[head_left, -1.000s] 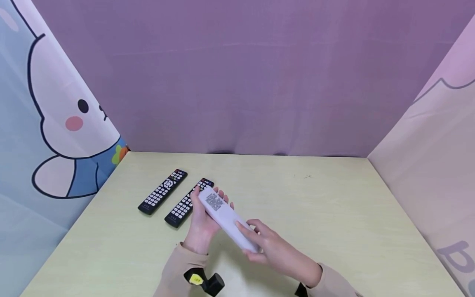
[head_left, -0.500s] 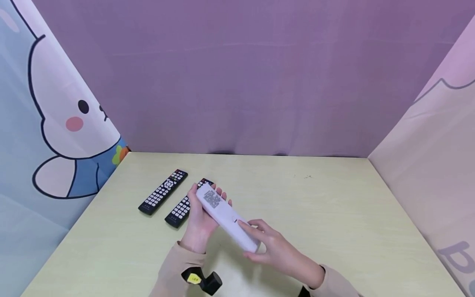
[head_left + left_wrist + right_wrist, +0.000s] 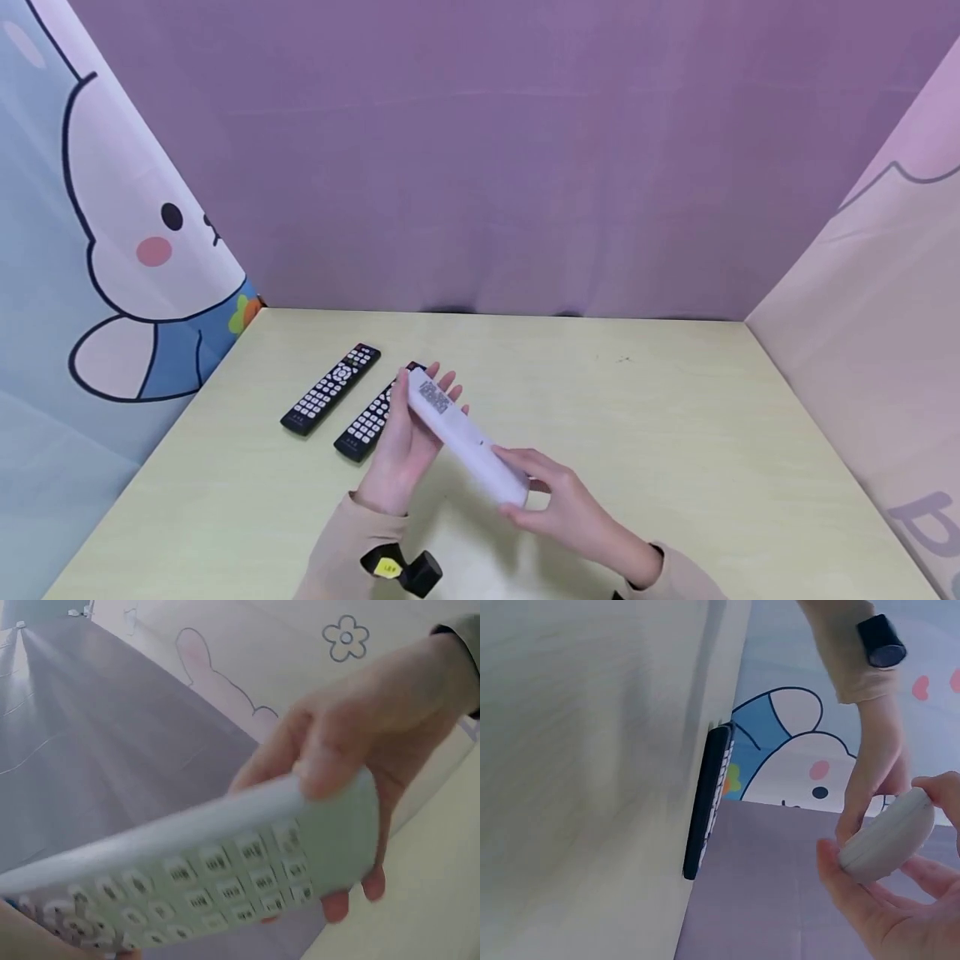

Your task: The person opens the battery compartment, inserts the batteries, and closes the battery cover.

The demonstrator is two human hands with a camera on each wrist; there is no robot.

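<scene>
A white remote control (image 3: 467, 440) is held slantwise above the table, its back with a printed label facing up in the head view. My left hand (image 3: 400, 462) holds the far end, thumb along one edge and fingers behind the other. At the near end my right hand (image 3: 566, 504) pinches it between thumb and fingers. From the left wrist, the keypad side of the remote control (image 3: 232, 862) shows, with the right hand (image 3: 375, 727) around its end. The right wrist view sees the remote control (image 3: 889, 838) end-on between the right hand's thumb and fingers.
Two black remote controls, one (image 3: 330, 390) farther left and one (image 3: 364, 427) partly behind the left hand, lie keys up on the pale table (image 3: 675, 433). A purple cloth (image 3: 510, 167) rises at the table's back, with printed cloths on both sides.
The white remote control has tilted a little onto its side. My left fingers have straightened somewhat, and my right fingers have slid from the notch on its back toward the near end.
</scene>
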